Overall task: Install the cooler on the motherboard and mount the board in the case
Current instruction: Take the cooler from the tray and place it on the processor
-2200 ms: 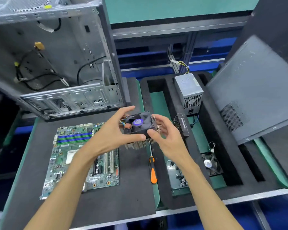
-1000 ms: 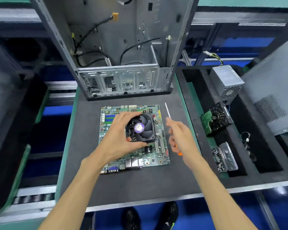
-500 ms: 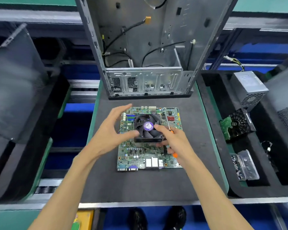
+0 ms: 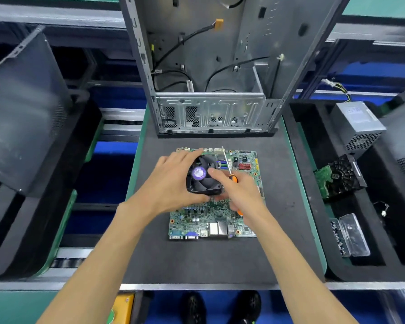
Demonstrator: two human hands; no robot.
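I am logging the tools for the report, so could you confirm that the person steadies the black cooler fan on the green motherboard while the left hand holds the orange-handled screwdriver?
Not quite: the head view shows the orange-handled screwdriver in the right hand, not the left. The left hand grips the black cooler fan on the green motherboard.

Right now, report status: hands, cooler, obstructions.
Left hand grips cooler on motherboard. Right hand holds screwdriver, forefinger on the fan. Board not in case. No obstruction seen.
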